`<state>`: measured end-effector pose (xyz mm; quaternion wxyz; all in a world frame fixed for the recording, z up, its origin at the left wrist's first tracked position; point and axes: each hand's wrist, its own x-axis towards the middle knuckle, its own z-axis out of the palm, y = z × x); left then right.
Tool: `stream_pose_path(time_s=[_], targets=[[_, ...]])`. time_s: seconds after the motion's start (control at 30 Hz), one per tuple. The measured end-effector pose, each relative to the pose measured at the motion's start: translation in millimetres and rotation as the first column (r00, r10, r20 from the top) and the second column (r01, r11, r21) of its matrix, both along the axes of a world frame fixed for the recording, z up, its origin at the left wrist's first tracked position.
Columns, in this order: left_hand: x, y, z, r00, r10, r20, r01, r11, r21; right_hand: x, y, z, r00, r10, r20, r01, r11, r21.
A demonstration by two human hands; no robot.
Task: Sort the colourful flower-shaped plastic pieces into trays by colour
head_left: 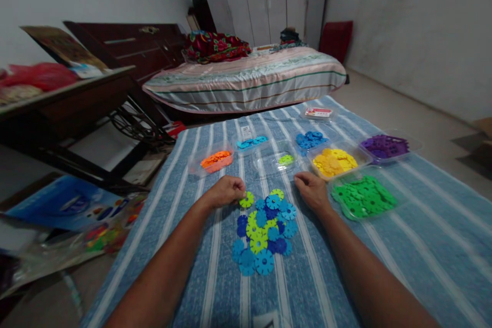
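My left hand (227, 190) pinches a lime-green notched disc (246, 199) at the far-left side of a loose pile. In that pile, light-blue discs (264, 262), dark-blue discs (242, 226) and lime-green discs (259, 241) overlap on the striped cloth. To the pile's right, my right hand (312, 192) rests with its fingers curled together; whatever they may hold is hidden. Beyond both hands stands a clear tub (265, 162) with a few lime-green discs (286, 160) at its right end.
Around it, tubs hold orange discs (217, 160), light-blue discs (251, 142), blue discs (310, 139), yellow discs (334, 162), purple discs (384, 146) and green discs (364, 196). A labelled clear box (318, 113) lies at the far end. Behind is a bed (246, 84); a dark table (73, 97) stands left.
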<state>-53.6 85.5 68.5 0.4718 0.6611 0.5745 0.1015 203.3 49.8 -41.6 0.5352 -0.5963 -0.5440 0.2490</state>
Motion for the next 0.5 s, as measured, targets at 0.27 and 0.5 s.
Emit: stream_pose_path(time_s=[0.27,0.5], targets=[[62.5,34.7,36.7,0.964,0.185,0.189,-0.218,0.961,0.168,-0.8,-0.5,0.7,1.000,0.003,-0.018,-0.003,1.000,-0.007],[129.4,78.2,4.4,0.963,0.270,-0.004,-0.261,0.933,0.249,-0.4,-0.8,0.6,1.000,0.006,-0.017,-0.006,1.000,0.001]])
